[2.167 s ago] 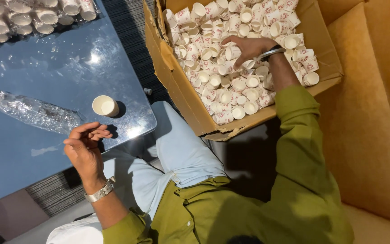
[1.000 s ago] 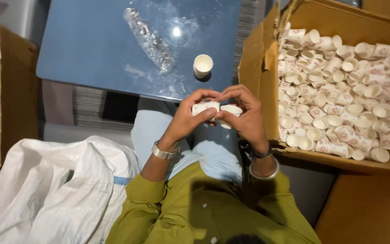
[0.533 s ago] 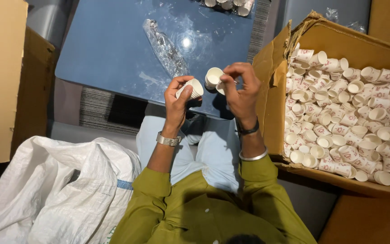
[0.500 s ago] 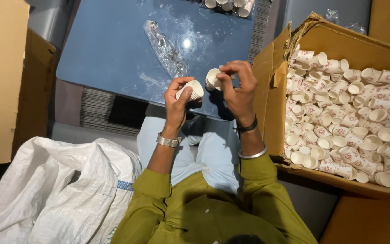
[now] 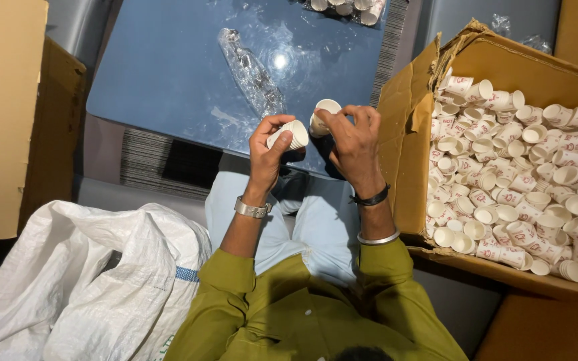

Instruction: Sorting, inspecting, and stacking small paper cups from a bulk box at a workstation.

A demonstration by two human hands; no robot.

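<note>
Our left grip [image 5: 265,150] is closed around one small white paper cup [image 5: 289,134]; our right grip [image 5: 356,144] grasps a second tapered cup [image 5: 322,115], both above the glossy blue surface [image 5: 168,67]. A crinkled clear plastic sleeve [image 5: 249,70] lies there. A corrugated cardboard box [image 5: 403,154] of cups stands right.

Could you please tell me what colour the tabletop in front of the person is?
The tabletop is glossy blue, seen in the head view.
</note>
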